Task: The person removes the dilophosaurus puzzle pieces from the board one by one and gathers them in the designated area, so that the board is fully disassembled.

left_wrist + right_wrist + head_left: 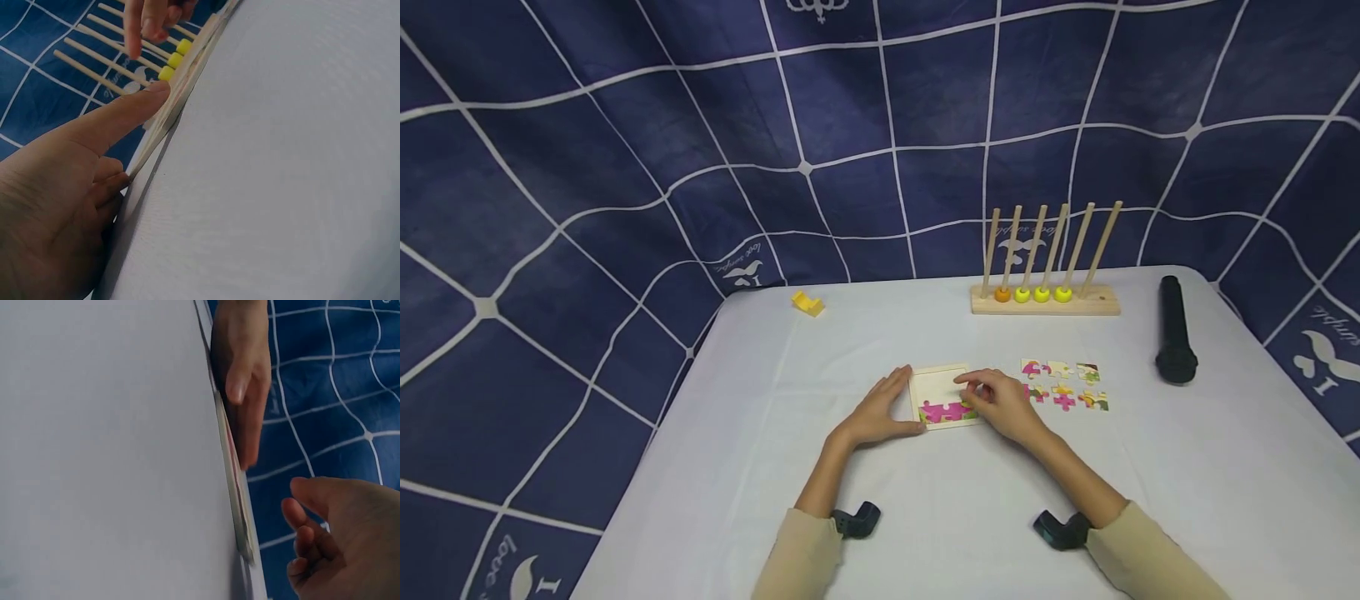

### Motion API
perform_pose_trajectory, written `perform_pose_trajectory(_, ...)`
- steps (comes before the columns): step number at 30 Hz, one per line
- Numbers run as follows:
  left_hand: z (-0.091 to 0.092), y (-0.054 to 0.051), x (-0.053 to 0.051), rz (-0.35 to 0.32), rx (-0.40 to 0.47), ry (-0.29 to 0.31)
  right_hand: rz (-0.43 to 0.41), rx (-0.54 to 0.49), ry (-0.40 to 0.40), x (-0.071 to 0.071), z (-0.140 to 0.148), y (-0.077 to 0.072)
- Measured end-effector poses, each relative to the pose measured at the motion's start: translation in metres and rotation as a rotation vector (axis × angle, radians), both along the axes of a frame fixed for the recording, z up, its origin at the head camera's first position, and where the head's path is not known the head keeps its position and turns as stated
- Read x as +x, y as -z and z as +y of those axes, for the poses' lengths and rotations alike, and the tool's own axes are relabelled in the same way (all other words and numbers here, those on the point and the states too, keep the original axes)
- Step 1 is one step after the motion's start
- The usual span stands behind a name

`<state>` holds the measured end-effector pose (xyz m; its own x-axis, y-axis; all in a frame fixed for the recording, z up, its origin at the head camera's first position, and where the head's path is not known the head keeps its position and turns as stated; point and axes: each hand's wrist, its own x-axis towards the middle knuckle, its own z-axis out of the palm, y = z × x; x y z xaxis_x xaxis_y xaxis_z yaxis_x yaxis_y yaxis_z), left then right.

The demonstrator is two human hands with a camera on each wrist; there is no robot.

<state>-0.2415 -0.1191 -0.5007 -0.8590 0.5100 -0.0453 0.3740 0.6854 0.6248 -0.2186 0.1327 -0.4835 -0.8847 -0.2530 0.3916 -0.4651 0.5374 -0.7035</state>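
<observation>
On a white-covered table (955, 517), a shallow, pale wooden square tray (940, 368) lies flat in front of a person. Pink-and-green jigsaw pieces (943, 412) fill its near edge; the rest shows a bare, cream-coloured base. The left hand (877, 412) is spread along the tray's left side, thumb at the near corner, bracing the frame rather than clenching it. The right hand (1000, 404) hovers over the tray's right side, fingers bent; I cannot tell whether they pinch a piece. Just right of that hand, loose, multicoloured, flat jigsaw pieces (1064, 402) lie in two rows.

The pieces look light, thin and stiff, probably easy to nudge, with knobs that could bend if forced; each seems best pinched by opposite edges. The tray looks light enough to slide on the cloth, so its outer rim is the place to steady it.
</observation>
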Motion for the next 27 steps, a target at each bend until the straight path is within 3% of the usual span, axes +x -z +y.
perform_pose_trajectory(5, 0.0, -0.002, 0.001, -0.008, -0.007, 0.008, -0.069, 0.013, -0.122, -0.004, -0.021, 0.007)
perform_pose_trajectory(11, -0.001, -0.002, 0.0, 0.008, -0.029, 0.02, -0.124, 0.085, -0.2, -0.008, -0.031, 0.017)
perform_pose_trajectory(17, -0.001, -0.001, 0.0, 0.031, -0.037, 0.027, -0.124, 0.179, -0.203, -0.007, -0.034, 0.019)
perform_pose_trajectory(27, -0.001, 0.0, 0.0, 0.035, -0.033, 0.029, -0.129, 0.133, -0.193, -0.007, -0.035, 0.02)
